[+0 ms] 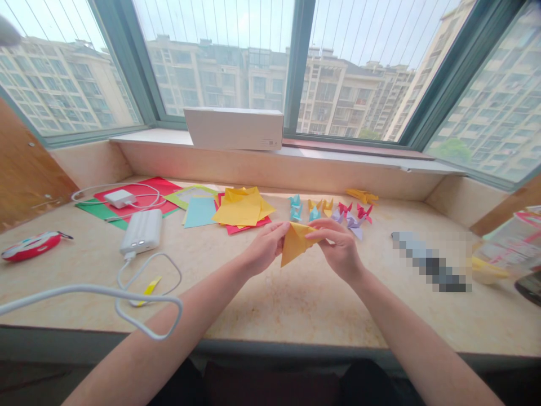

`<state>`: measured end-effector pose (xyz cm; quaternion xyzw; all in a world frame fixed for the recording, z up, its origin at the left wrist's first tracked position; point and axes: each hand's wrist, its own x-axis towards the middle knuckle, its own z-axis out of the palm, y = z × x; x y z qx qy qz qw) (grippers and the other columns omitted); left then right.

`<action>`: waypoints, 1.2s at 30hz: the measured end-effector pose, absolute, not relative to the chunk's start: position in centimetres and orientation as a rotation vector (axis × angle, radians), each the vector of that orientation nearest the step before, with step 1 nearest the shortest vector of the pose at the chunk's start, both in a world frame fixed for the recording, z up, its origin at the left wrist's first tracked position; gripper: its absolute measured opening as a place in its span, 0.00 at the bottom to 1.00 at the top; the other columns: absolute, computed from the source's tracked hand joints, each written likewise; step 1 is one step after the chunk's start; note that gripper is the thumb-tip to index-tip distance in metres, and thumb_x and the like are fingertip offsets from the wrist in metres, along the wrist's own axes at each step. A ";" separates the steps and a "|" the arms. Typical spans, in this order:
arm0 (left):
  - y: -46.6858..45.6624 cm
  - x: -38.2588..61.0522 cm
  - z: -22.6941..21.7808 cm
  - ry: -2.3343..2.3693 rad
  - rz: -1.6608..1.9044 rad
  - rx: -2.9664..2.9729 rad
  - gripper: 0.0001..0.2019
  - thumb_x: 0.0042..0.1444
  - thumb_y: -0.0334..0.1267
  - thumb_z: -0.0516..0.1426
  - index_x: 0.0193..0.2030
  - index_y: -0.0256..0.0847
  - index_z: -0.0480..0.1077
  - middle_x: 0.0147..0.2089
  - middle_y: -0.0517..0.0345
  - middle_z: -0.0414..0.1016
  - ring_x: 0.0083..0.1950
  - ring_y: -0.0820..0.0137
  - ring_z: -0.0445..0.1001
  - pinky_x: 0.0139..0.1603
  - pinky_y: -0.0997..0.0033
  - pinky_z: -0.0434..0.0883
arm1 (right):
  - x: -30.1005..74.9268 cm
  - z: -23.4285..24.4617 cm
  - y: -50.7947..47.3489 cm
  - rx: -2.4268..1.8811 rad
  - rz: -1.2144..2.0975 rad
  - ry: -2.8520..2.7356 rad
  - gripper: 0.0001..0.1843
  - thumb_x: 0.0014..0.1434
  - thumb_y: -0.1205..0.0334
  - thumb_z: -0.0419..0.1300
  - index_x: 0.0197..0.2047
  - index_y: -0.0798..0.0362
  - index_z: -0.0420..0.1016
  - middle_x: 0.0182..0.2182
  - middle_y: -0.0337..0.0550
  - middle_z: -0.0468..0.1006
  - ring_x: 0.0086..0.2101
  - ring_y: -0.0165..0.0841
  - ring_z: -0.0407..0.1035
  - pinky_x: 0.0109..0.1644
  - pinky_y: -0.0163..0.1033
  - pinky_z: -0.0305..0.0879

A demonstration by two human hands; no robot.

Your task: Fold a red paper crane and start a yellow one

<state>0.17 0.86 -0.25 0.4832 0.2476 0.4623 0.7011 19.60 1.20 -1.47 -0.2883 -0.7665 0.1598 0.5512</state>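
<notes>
A folded sheet of yellow origami paper (pixel 297 243) is held up above the stone counter, one pointed corner hanging down. My left hand (pixel 267 248) pinches its left edge near the top. On the other side, my right hand (pixel 339 248) grips the upper right part between thumb and fingers. Just behind my hands stand several small folded paper cranes: blue ones (pixel 296 210), red ones (pixel 364 212), purple ones (pixel 354 224) and yellow ones (pixel 325 206). Left of them lies a stack of yellow paper squares (pixel 243 207) on top of red paper.
A white power bank (pixel 141 231) with a looping white cable (pixel 97 290) lies on the left, near a white charger (pixel 120 198) and a red-and-white object (pixel 31 246). A white box (pixel 234 129) stands on the window ledge. At right are a blurred-out object (pixel 429 261) and a clear plastic bag (pixel 513 242).
</notes>
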 end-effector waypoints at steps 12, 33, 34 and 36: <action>0.9 -0.1 -0.2 0.581 0.996 1.244 0.21 0.60 0.51 0.58 0.48 0.34 0.76 0.45 0.46 0.80 0.46 0.63 0.77 0.49 0.64 0.71 | 19.8 -1.8 1.7 -0.708 0.616 -1.703 0.12 0.59 0.72 0.60 0.31 0.46 0.82 0.39 0.41 0.79 0.41 0.34 0.73 0.43 0.40 0.69; 0.5 0.4 0.3 0.839 1.153 1.357 0.15 0.60 0.46 0.59 0.41 0.32 0.73 0.32 0.54 0.79 0.28 0.71 0.78 0.34 0.69 0.78 | 18.9 -0.4 1.3 -0.798 1.017 -1.364 0.21 0.59 0.48 0.64 0.49 0.53 0.76 0.41 0.47 0.83 0.40 0.38 0.77 0.45 0.41 0.73; 0.4 0.5 0.3 0.834 1.141 1.374 0.15 0.60 0.46 0.59 0.40 0.32 0.72 0.31 0.54 0.79 0.28 0.71 0.78 0.33 0.70 0.78 | 18.8 -0.3 1.2 -0.803 0.991 -1.347 0.19 0.57 0.49 0.65 0.46 0.53 0.78 0.39 0.46 0.83 0.40 0.38 0.77 0.46 0.41 0.73; 0.2 0.6 0.2 0.819 1.110 1.413 0.16 0.59 0.48 0.59 0.39 0.32 0.72 0.30 0.54 0.79 0.28 0.70 0.79 0.32 0.71 0.77 | 18.8 -0.3 1.1 -0.823 0.937 -1.324 0.15 0.56 0.51 0.67 0.41 0.53 0.80 0.36 0.45 0.84 0.37 0.37 0.77 0.44 0.40 0.73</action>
